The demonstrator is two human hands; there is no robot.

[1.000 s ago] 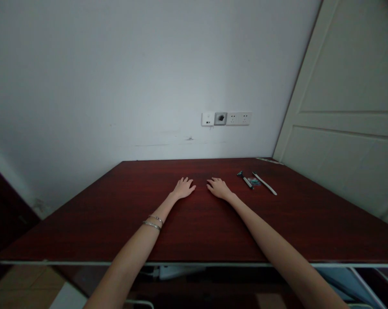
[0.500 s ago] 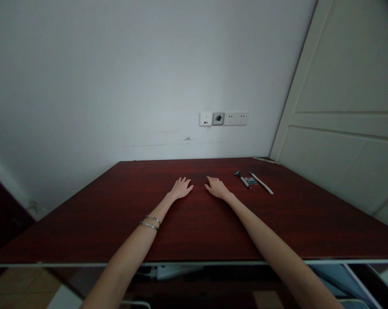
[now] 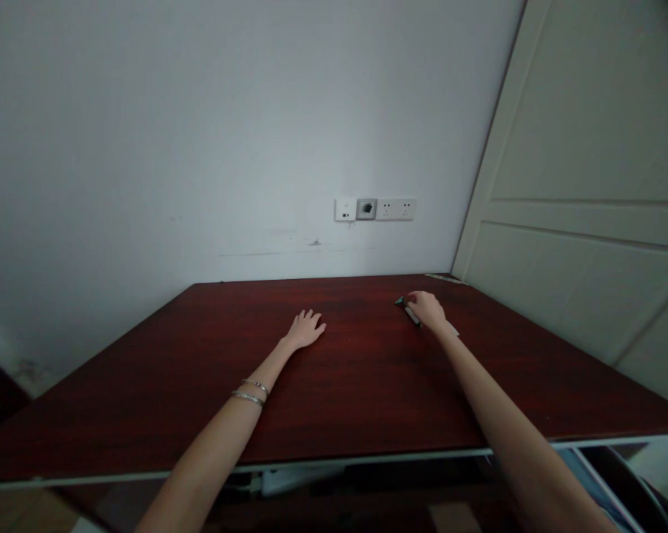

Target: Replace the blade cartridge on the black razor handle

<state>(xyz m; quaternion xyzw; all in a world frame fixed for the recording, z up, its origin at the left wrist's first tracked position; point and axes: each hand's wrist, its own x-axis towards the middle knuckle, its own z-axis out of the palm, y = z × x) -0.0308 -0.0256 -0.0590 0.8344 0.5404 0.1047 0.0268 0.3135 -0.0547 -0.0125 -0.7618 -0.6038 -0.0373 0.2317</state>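
pale wall [image 3: 256, 133], scuffed | socket plates [image 3: 381, 209] on wall | panelled door [image 3: 589, 170], right

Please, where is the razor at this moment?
In the head view, the razor lies on the table, right of centre, close by the right hand.

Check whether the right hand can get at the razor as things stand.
Likely yes: the right hand is right beside the razor, which lies on the table; nothing visible blocks the fingers.

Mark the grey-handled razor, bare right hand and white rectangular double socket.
Grey-handled razor [image 3: 413, 317]: head view, handle.
Bare right hand [image 3: 427, 308]: head view, its back.
White rectangular double socket [image 3: 396, 210]: head view, faceplate centre.
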